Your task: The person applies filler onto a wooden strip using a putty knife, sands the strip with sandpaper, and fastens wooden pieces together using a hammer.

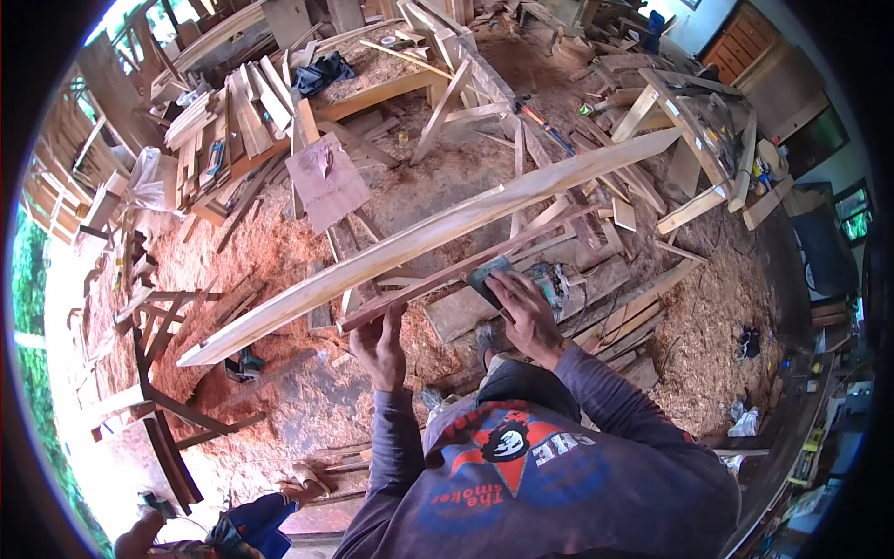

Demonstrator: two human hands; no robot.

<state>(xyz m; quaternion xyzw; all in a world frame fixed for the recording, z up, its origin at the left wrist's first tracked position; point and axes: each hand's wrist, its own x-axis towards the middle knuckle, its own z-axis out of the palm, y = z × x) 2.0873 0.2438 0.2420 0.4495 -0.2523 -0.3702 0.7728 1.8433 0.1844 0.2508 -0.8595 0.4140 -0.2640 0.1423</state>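
A long, narrow reddish wooden strip (pixel 438 280) slants up to the right in front of my body. My left hand (pixel 380 352) is closed around its near left end, gripping from below. My right hand (pixel 527 317) presses a grey-green sanding pad (pixel 488 281) against or just over the strip, fingers laid over the pad. I cannot tell what is under the pad. Just beyond the strip, a long pale wooden board (pixel 419 233) lies roughly parallel, over wooden supports.
At lower left another person's hand (pixel 140 536) holds a small dark object near a board (pixel 158 456). A power tool (pixel 244 365) lies on the shavings-covered floor. Stacked planks (pixel 233 112) stand at upper left, a wooden trestle (pixel 684 121) at upper right. Loose boards (pixel 624 317) lie right.
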